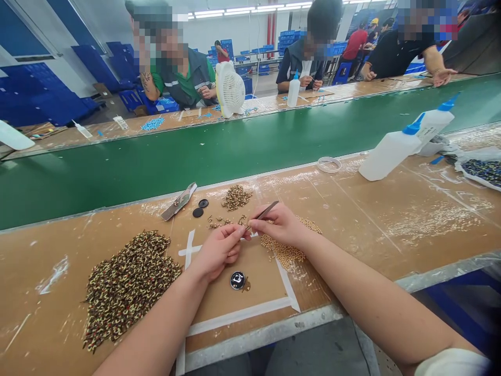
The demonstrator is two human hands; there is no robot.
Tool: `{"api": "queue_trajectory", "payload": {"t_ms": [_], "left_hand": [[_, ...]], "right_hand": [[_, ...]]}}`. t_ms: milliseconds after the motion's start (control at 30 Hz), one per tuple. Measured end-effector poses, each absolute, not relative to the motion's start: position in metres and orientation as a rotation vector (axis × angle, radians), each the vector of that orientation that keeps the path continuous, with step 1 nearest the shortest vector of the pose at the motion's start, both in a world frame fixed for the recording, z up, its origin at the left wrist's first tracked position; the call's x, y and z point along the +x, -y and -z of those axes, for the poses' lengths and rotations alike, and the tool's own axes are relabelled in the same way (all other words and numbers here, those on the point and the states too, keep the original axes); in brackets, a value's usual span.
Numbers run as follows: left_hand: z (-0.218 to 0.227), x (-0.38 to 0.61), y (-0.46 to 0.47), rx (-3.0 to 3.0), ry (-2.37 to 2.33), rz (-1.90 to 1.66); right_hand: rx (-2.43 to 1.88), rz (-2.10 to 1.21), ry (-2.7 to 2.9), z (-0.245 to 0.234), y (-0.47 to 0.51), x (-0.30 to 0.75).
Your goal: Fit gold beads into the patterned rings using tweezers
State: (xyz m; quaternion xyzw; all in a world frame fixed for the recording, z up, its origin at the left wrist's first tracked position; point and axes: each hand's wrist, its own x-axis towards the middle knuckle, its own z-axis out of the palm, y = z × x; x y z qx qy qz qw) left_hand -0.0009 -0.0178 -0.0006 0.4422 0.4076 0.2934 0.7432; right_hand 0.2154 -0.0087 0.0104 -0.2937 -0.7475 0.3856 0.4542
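My right hand grips a pair of dark metal tweezers, their tips pointing down at my left fingertips. My left hand is closed in a pinch, touching the right fingers at the tweezer tips; whatever sits between its fingers is too small to make out. Below the hands lies a small round black dish with shiny liquid in it, beside a brown wet-looking spot. Small brass-coloured pieces form a heap beyond the hands. A pile of beige beads lies partly under my right forearm.
Left of my arm spreads a large pile of dark-and-cream small parts. Two black discs and a folded strip lie behind. White squeeze bottles stand at right. A green conveyor belt separates me from several co-workers.
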Motion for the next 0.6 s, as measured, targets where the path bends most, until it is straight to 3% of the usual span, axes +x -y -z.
{"api": "queue_trajectory", "payload": {"t_ms": [200,600], "left_hand": [[-0.006,-0.001,0.015,0.858,-0.824,-0.683],[-0.005,-0.003,0.013,0.837,-0.801,-0.655]], "right_hand": [[-0.79,-1.163,1.464,-0.003,0.006,0.212],[-0.791,-1.219,1.44,-0.002,0.009,0.204]]}}
